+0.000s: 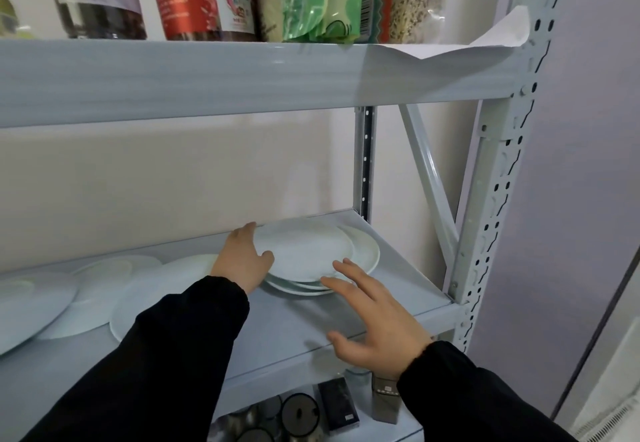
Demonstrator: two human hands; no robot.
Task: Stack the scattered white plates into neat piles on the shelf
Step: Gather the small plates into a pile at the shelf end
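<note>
Black sleeves (166,355) reach onto the shelf (398,289); loose plates (104,289) lie left, an uneven pile (363,254) right. The left hand (242,258) grips the top plate (304,247) by its rim, and the right hand (377,317) touches the pile with spread fingers (346,270). Probably stiff, slick, brittle: hold by rims.

Soft, even indoor light, faint shadows under the hands, slight overall blur, wide-angle bending at the edges.
</note>
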